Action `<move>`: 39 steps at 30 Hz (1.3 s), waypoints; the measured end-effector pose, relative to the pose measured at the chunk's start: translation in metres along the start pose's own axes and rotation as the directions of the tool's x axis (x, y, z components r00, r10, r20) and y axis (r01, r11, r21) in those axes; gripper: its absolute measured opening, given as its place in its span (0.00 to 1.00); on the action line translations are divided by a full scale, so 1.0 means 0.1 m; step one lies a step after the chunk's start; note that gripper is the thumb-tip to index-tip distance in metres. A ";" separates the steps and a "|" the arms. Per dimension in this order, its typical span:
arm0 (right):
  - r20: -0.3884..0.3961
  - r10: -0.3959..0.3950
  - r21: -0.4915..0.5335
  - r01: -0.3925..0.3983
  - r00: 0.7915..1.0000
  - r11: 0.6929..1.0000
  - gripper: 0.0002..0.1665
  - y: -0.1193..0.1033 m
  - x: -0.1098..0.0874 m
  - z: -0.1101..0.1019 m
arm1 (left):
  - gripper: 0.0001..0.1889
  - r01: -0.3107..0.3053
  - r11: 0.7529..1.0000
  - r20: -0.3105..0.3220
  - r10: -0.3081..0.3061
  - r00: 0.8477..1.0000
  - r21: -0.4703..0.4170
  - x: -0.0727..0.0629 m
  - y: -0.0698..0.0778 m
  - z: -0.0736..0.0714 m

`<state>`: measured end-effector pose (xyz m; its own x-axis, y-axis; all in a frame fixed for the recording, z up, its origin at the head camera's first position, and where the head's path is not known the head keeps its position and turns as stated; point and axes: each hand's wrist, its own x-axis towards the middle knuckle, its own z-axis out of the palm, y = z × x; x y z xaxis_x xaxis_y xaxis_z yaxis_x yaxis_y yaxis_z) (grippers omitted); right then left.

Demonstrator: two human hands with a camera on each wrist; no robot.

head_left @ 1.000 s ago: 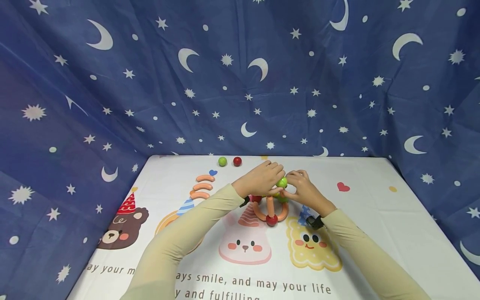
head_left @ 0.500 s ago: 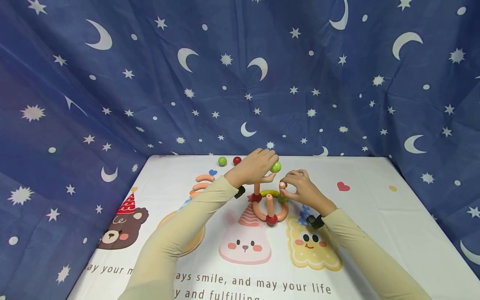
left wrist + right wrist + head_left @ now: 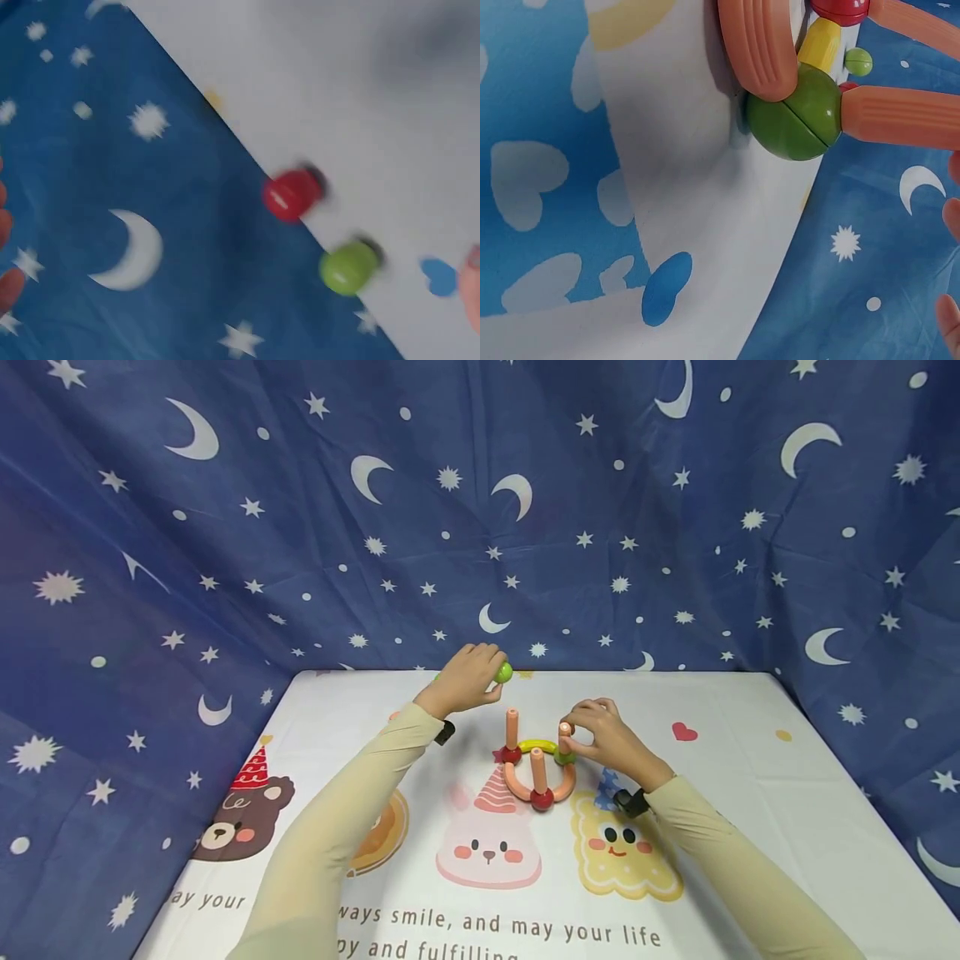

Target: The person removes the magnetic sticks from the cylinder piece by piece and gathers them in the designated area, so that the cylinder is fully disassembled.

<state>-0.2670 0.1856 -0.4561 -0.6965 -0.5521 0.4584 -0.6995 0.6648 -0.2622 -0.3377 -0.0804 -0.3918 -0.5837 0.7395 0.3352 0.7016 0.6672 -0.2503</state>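
A person's left hand point(image 3: 467, 680) pinches a green ball point(image 3: 504, 672) near the far edge of the table point(image 3: 735, 760). The right hand point(image 3: 606, 732) pinches an upright rod point(image 3: 565, 735) on a low ring point(image 3: 513, 783) nearer the person; two other rods point(image 3: 538, 772) stand on the ring's red balls point(image 3: 542, 799).

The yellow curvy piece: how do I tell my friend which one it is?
Find the white tablecloth in front of the blue curtain, and on it the ring with three upright orange sticks. Look at the ring's far side, between a red ball and a green ball. That's the yellow curved piece, and it stands out because the ring's other curved pieces are orange.
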 end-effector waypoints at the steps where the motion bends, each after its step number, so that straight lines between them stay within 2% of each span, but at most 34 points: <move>1: 0.000 -0.002 -0.003 0.002 1.000 1.000 0.08 0.00 0.00 0.00 | 0.16 0.014 1.000 0.005 -0.014 1.000 0.002 -0.01 -0.05 0.03; 8: -0.004 -0.018 0.016 0.018 1.000 1.000 0.05 0.02 0.01 0.01 | 0.16 0.115 0.993 0.087 -0.111 0.990 -0.034 -0.06 -0.30 0.26; 16: 0.004 -0.013 0.013 0.013 1.000 1.000 0.05 0.03 0.00 0.01 | 0.15 0.183 0.980 0.185 -0.165 0.969 -0.084 -0.02 -0.35 0.56; 19: 0.011 -0.006 0.010 0.006 1.000 1.000 0.05 0.04 0.00 0.00 | 0.14 0.202 0.977 0.216 -0.181 0.960 -0.076 0.01 -0.35 0.66; 26: 0.013 0.001 0.013 -0.001 1.000 1.000 0.04 0.02 0.01 -0.01 | 0.16 0.195 0.981 0.256 -0.193 0.947 0.019 0.04 -0.34 0.85; 30: 0.018 0.010 0.004 -0.010 1.000 1.000 0.04 0.03 0.00 -0.01 | 0.20 0.193 0.979 0.250 -0.204 0.946 0.069 0.07 -0.32 0.95; 33: 0.020 0.018 0.001 -0.018 1.000 1.000 0.04 0.03 0.00 -0.01 | 0.21 0.194 0.976 0.268 -0.214 0.939 0.100 0.10 -0.30 1.01; 37: 0.014 0.012 0.002 -0.012 1.000 1.000 0.04 0.04 0.01 -0.01 | 0.22 0.198 0.975 0.307 -0.221 0.926 0.105 0.16 -0.26 1.06; 39: 0.016 0.010 0.002 -0.010 1.000 1.000 0.04 0.04 0.01 -0.01 | 0.22 0.195 0.975 0.296 -0.217 0.930 0.104 0.18 -0.24 1.08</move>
<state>-0.2704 0.1886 -0.4559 -0.7058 -0.5536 0.4421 -0.6930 0.6690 -0.2688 -0.4094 -0.0734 -0.4775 -0.8164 0.5692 0.0969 0.5282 0.8041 -0.2729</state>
